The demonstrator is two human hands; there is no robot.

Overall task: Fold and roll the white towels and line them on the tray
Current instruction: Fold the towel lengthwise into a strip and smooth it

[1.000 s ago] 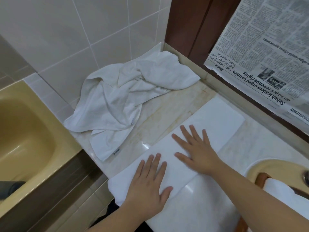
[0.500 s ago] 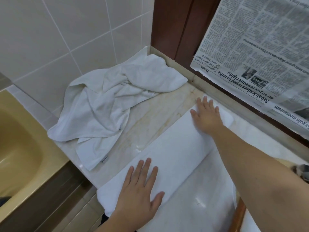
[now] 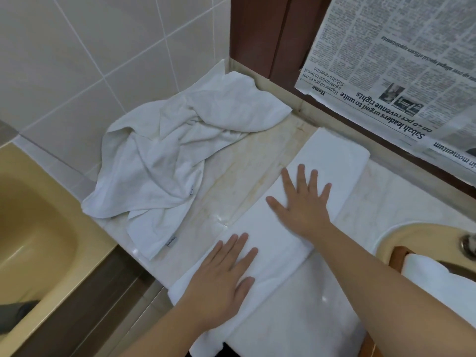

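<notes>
A white towel (image 3: pixel 435 276) lies in the wooden tray (image 3: pixel 396 256).

Readable text: newspaper only, hung upside down.

Newspaper (image 3: pixel 401 73) over the window, print inverted. Headline reads "Sabah leaders urged to unite on 40 pct revenue rights". Section tag "Home" at its corner, beside a smaller item: "Higher oil prices not a guarantee to boost Sabah's revenue". Fragment "momentum" at the right edge. Body columns too small to read. Crumpled towel (image 3: pixel 164 161) carries a small label (image 3: pixel 171 241); lettering illegible.
</notes>
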